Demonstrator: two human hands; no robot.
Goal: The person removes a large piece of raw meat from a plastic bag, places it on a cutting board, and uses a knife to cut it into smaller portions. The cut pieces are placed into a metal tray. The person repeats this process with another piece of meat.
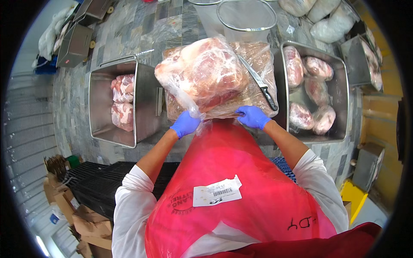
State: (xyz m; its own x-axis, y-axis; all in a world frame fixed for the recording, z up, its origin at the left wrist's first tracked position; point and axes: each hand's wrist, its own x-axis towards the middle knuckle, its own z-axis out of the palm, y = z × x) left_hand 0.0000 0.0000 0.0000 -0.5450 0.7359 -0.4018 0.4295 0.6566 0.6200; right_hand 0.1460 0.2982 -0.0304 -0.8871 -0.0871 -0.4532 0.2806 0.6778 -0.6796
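Note:
A large raw meat piece (pixel 202 71) in loose clear plastic lies on a film-wrapped brown board (pixel 258 103) at waist height before me. My left hand (pixel 186 124) in a blue glove is closed on the crumpled plastic wrap (pixel 189 103) at the meat's lower left. My right hand (pixel 252 117), also gloved blue, has its fingers closed on plastic at the board's near edge. A black-handled knife (pixel 267 94) lies on the board to the meat's right, blade pointing away from me. My red plastic apron (pixel 223 163) is just below.
Steel tubs flank the board: the left one (pixel 94 107) holds two meat pieces, the right one (pixel 343 99) several bagged pieces. A hoop-rimmed plastic-lined container (pixel 243 28) stands beyond, white bags (pixel 327 30) at back right, more tubs (pixel 73 45) at back left, a black mat (pixel 94 180) and cardboard (pixel 86 223) behind lower left.

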